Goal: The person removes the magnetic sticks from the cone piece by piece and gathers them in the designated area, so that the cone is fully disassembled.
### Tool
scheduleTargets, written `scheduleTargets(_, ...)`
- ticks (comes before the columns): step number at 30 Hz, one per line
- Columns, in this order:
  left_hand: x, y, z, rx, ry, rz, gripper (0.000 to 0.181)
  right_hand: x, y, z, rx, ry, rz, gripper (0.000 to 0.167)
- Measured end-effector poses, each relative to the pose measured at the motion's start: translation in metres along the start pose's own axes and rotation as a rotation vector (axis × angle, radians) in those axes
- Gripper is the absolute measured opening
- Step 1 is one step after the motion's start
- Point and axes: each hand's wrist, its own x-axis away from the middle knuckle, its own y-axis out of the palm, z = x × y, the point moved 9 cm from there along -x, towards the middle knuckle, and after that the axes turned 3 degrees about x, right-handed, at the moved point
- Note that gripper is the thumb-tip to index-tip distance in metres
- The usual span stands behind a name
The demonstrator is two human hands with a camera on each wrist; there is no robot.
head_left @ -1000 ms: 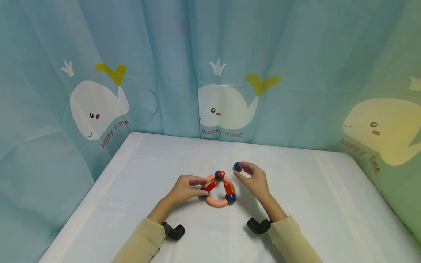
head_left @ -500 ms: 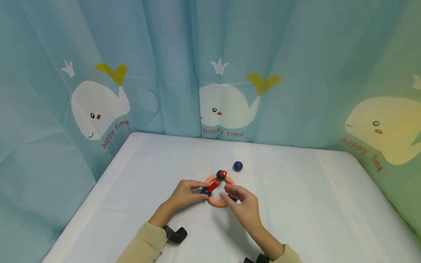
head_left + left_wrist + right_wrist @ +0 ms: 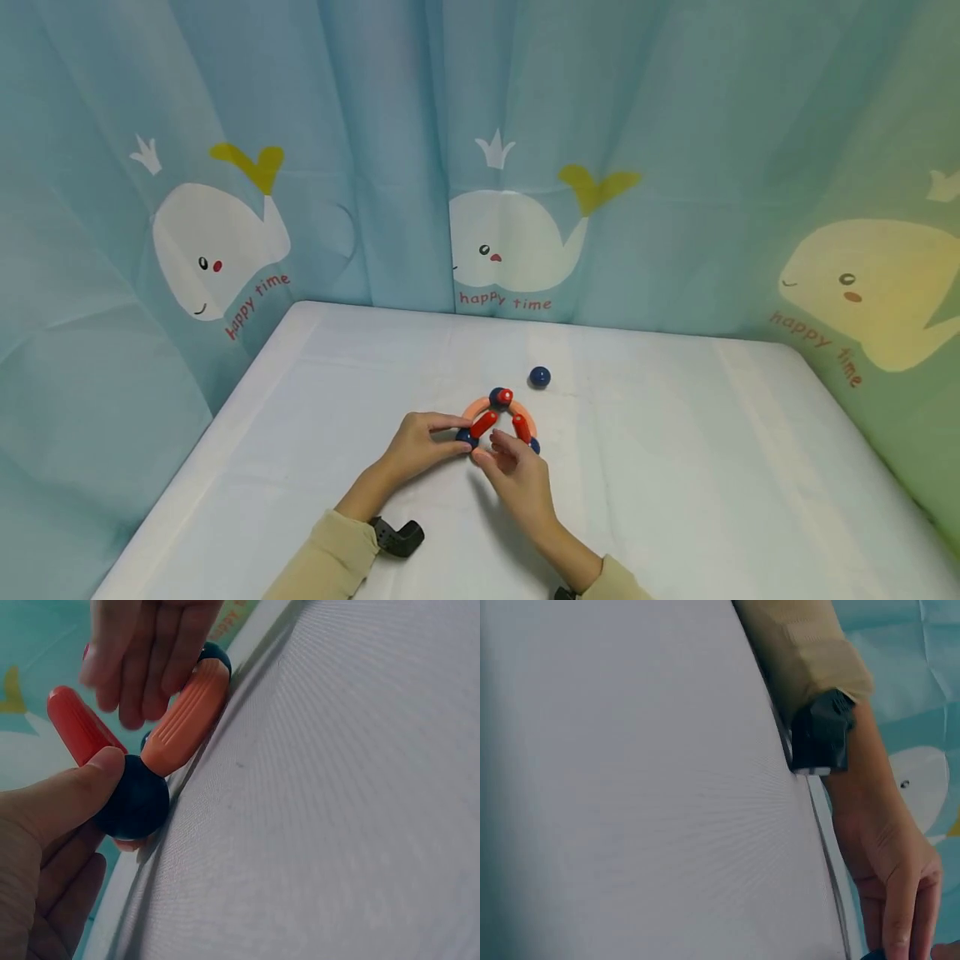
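Note:
A ring of orange curved rods point(image 3: 528, 417) joined by blue balls lies on the table, with red rods point(image 3: 483, 423) standing up from the balls and leaning inward. My left hand point(image 3: 412, 443) pinches the left blue ball point(image 3: 135, 799) of the ring, the thumb reaching the foot of its red rod point(image 3: 81, 727). Over the front of the ring is my right hand point(image 3: 521, 492), fingers bent loosely with nothing seen between them. It covers part of the front curved rod point(image 3: 187, 716) and of the right blue ball point(image 3: 534, 445).
A loose blue ball point(image 3: 540, 377) lies behind the ring, to its right. The table point(image 3: 675, 467) has a white cloth. A blue-green curtain point(image 3: 405, 167) with whale prints hangs behind and at both sides.
My right hand let go of the loose blue ball behind the ring, then came toward me and left to the ring's front. My left hand closed in on the left ball and now pinches it.

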Motion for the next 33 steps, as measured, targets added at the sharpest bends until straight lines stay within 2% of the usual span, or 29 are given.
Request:
scheduleTargets(3, 0.0, -0.001, -0.008, 0.015, -0.008, -0.003, 0.03, -0.005, 0.004, 0.002, 0.016, -0.01, 0.041, 0.038)
scheduleTargets(9, -0.002, -0.002, -0.009, 0.014, 0.067, -0.002, 0.031, -0.016, 0.012, 0.004, 0.009, -0.005, 0.075, 0.026)
scheduleTargets(11, -0.002, -0.002, -0.009, 0.022, 0.059, -0.001, 0.031, -0.017, 0.015, 0.004, 0.01, 0.002, 0.079, 0.02)
scheduleTargets(15, -0.001, -0.002, -0.01, 0.023, 0.002, 0.002, 0.03, -0.017, 0.017, 0.005, 0.004, 0.023, 0.085, 0.013)
scheduleTargets(18, 0.001, -0.002, 0.001, 0.011, -0.007, 0.003, 0.029, -0.016, 0.017, 0.005, -0.021, 0.026, 0.09, 0.013)
scheduleTargets(23, 0.002, -0.005, 0.022, -0.01, 0.014, -0.014, 0.026, -0.016, 0.017, 0.003, -0.022, 0.002, 0.092, 0.013)
scheduleTargets(30, 0.0, 0.001, -0.007, 0.013, 0.006, -0.02, 0.029, -0.015, 0.017, 0.0, -0.015, -0.039, 0.094, 0.011)
scheduleTargets(33, -0.001, 0.001, -0.011, 0.001, 0.029, -0.018, 0.029, -0.015, 0.016, -0.004, -0.02, -0.058, 0.095, 0.012)
